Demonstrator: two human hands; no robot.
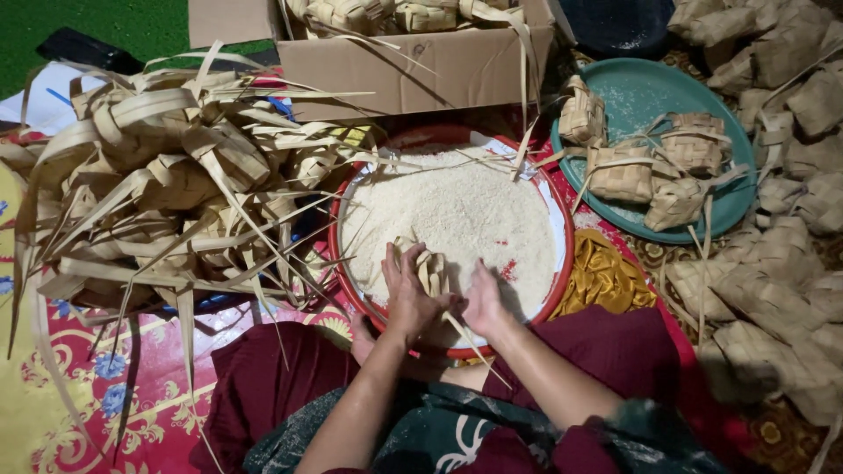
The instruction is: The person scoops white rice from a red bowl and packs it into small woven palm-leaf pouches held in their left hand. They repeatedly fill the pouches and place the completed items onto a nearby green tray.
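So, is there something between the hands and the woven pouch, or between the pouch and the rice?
Nothing visible. The left hand already holds the woven palm-leaf pouch, and the right hand is beside it, touching. The pouch sits directly over the white rice in the red-rimmed tray, with only loose leaf strips hanging below.

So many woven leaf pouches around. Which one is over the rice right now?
The pouch held between the left hand and right hand, above the red basin of rice. The others lie on the teal plate, in piles or in the box.
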